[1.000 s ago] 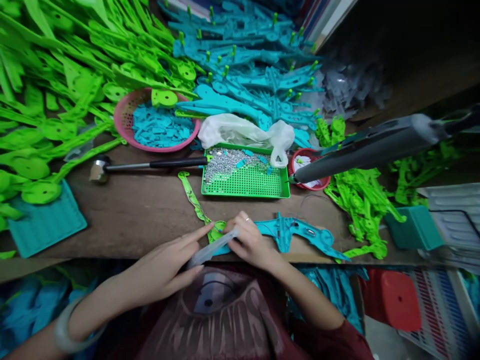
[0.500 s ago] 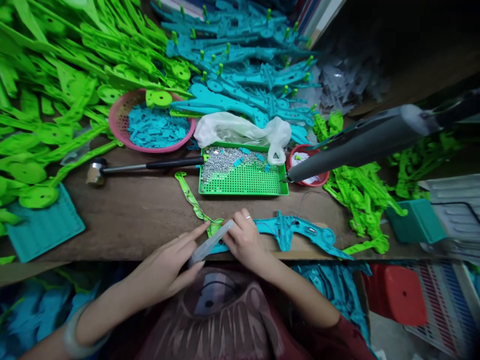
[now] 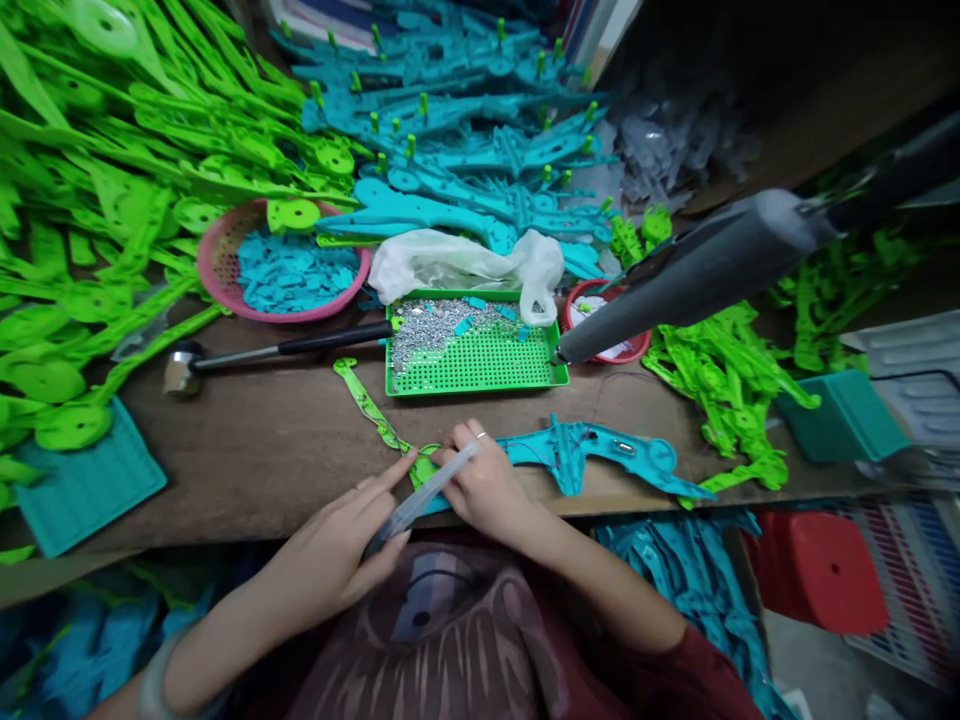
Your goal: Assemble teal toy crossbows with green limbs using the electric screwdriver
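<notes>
A turquoise plastic gun-shaped shell half [image 3: 566, 460] lies along the table's front edge, its left part covered by my hands. My left hand [image 3: 352, 540] holds a translucent flat plastic piece [image 3: 424, 500] between thumb and fingers, its upper end slanting in front of my right hand. The left index finger stretches to a narrow lime-green part [image 3: 367, 405] with thin wires along it, which meets the turquoise shell. My right hand [image 3: 484, 480], with a ring, has its fingers curled down over the shell's left part. What its fingertips grip is hidden.
Behind my hands stands a green perforated tray [image 3: 480, 385] of small metal screws. A hammer [image 3: 277, 352], a pink basket [image 3: 217, 265] of turquoise pieces and a red bowl [image 3: 641, 345] surround it. A grey electric screwdriver [image 3: 690, 270] hangs at right. Green and turquoise shells pile up behind.
The camera view has shifted slightly, moving the table contents a little left. Both hands keep nearly the same pose, and the translucent piece stays in my left hand.
</notes>
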